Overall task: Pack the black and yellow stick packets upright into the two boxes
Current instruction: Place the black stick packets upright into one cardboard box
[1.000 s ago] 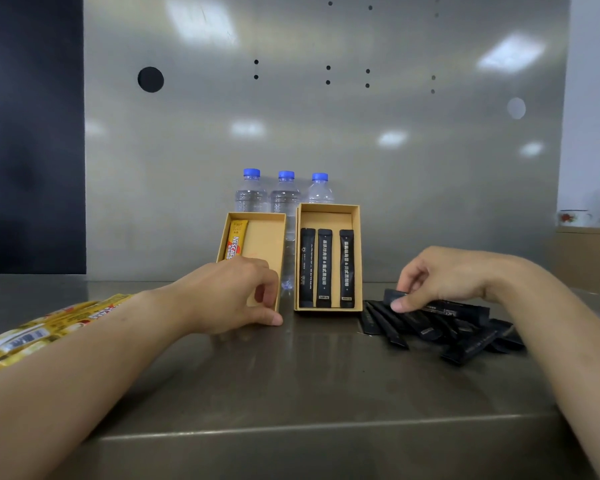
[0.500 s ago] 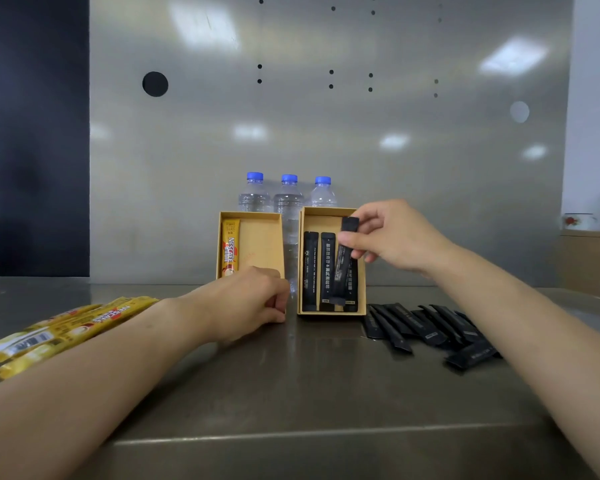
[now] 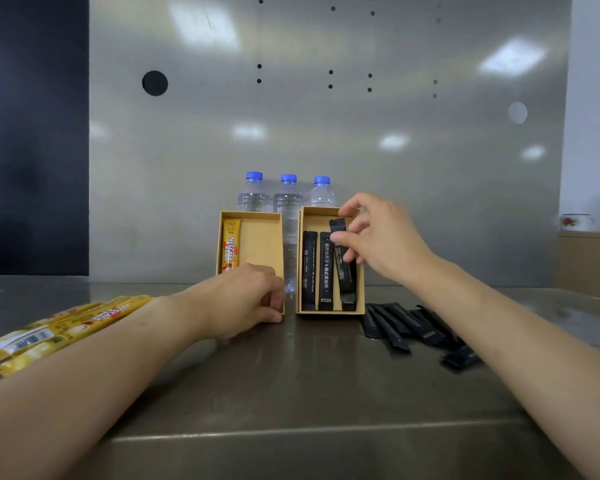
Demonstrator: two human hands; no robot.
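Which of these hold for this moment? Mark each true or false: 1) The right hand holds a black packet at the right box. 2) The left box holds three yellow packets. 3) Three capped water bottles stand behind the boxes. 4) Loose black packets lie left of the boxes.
1) True: the right hand pinches a black packet in the right box.
2) False: the left box shows one yellow packet.
3) True: three water bottles stand behind.
4) False: the loose black packets lie right; loose yellow packets lie left.
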